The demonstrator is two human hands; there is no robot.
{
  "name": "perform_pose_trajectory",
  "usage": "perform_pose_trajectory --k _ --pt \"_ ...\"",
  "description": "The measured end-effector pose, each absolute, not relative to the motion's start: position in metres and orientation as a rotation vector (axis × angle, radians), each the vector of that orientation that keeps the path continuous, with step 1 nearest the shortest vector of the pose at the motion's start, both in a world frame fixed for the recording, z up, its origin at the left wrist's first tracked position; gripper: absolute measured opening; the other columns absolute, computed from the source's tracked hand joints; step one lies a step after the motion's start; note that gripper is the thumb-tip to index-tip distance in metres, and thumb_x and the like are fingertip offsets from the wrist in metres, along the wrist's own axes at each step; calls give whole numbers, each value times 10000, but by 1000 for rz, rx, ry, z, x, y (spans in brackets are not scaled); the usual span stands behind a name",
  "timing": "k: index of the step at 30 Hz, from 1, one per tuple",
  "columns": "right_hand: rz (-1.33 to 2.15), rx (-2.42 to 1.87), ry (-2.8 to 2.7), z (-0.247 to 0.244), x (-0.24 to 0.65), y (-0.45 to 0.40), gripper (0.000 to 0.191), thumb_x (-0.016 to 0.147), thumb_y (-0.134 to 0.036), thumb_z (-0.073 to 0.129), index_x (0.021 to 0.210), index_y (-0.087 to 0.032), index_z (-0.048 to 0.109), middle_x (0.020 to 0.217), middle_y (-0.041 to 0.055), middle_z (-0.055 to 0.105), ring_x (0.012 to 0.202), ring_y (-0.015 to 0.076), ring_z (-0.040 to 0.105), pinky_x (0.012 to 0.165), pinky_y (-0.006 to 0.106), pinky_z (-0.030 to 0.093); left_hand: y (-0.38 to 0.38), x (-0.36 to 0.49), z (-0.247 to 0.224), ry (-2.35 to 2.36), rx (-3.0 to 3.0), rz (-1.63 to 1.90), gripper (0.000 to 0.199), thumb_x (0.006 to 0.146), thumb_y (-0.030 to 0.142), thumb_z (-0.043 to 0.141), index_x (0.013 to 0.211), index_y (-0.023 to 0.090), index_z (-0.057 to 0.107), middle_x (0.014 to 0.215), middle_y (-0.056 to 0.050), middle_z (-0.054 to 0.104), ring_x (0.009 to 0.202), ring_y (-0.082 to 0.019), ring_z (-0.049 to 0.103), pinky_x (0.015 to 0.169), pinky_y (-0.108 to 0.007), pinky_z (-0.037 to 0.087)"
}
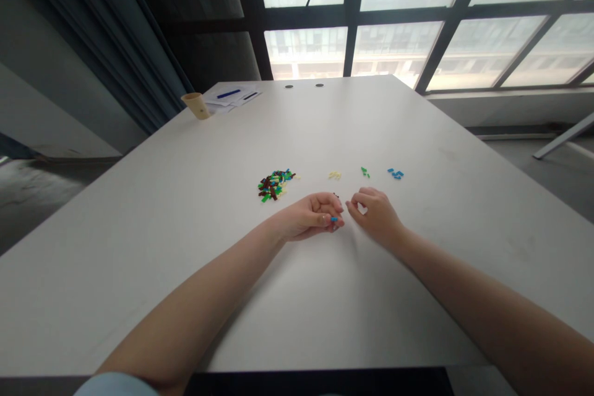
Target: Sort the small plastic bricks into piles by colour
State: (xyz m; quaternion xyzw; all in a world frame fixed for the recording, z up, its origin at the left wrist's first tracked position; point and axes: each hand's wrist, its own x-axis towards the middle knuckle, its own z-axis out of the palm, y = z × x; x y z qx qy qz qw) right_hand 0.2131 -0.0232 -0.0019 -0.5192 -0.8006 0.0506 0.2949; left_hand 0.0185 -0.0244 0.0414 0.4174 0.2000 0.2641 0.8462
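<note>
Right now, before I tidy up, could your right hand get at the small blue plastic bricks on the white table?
Probably yes: the right hand is just short of the blue bricks on the white table, and nothing lies between them.

- Bright daylight enters through the black-framed glass window (pixel 394 18) beyond both hands, glaring white.
- Faint, soft shadows lie on the pale grey bench (pixel 139 247) just beneath the left hand (pixel 309 216) and right hand (pixel 375 216).
- Wide-angle distortion bends the dim blue curtain (pixel 148 55) far left of the hands.
</note>
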Motion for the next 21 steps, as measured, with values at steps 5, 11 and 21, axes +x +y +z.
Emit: perform_pose_trajectory --k 5,11,21 --pt "107 -1325 -2068 3 213 -25 194 799 -254 485 620 -195 527 634 17 516 652 147 465 676 284 339 -23 19 38 451 881 548 356 477 305 826 721 159 612 571 11 611 549 -72 521 556 -210 345" --pt "146 -977 -1934 22 208 -41 101 788 -234 536 818 -192 623 670 19 551 674 147 498 703 303 393 -18 23 22 634 854 611 396 483 297 823 761 147 586 647 13 622 599 -52 541 586 -181 357" --pt "182 -1002 -2002 21 198 -46 127 784 -245 564 817 -237 687 660 17 580 671 145 513 703 302 407 -13 24 16 793 979 670 409 496 330 810 790 151 588 633 19 621 582 -56 520 572 -185 331"
